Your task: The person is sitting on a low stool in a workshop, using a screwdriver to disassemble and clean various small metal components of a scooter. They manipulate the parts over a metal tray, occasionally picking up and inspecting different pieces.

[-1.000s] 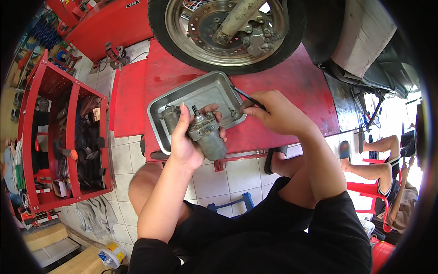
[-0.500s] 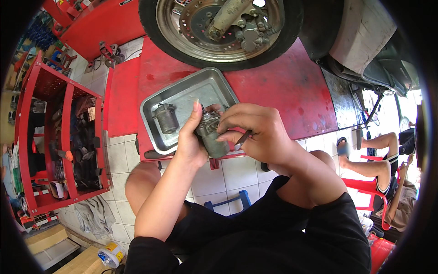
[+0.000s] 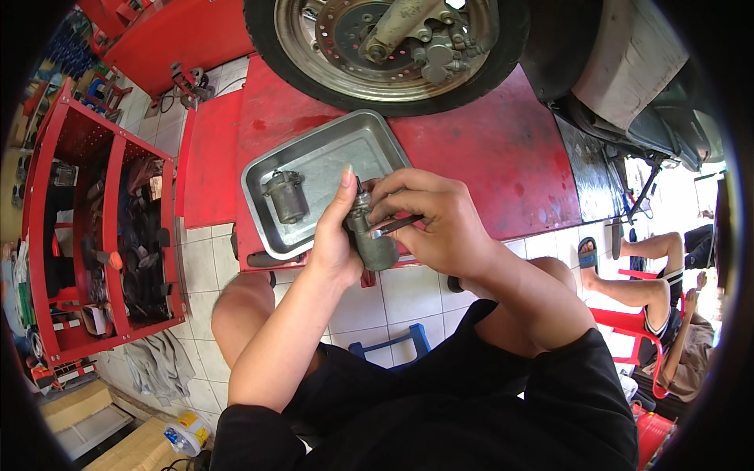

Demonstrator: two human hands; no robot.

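In my left hand (image 3: 338, 243) is a greenish-grey cylindrical motor (image 3: 377, 249), apparently a small starter motor. My fingers wrap around it, with the thumb stretched up along its side, and its thin shaft end points up and away from me. My right hand (image 3: 440, 216) pinches a slim dark tool with a shiny metal tip (image 3: 381, 233). That tip lies against the motor's side, while the right fingers reach round its upper end and hide part of it. A second, similar motor (image 3: 286, 198) rests in the metal tray (image 3: 255, 228) just beyond my left hand.
The tray sits on a red platform (image 3: 487, 165), under a motorcycle wheel (image 3: 345, 94) with a brake disc. A red tool rack (image 3: 118, 235) stands at the left. Between my legs is a blue stool (image 3: 416, 341). Another person's legs (image 3: 644, 290) show at the right.
My right hand has turned the tool, so its tip now points left onto the motor instead of down and toward me. The right fingers have shifted slightly; the left grip stays.
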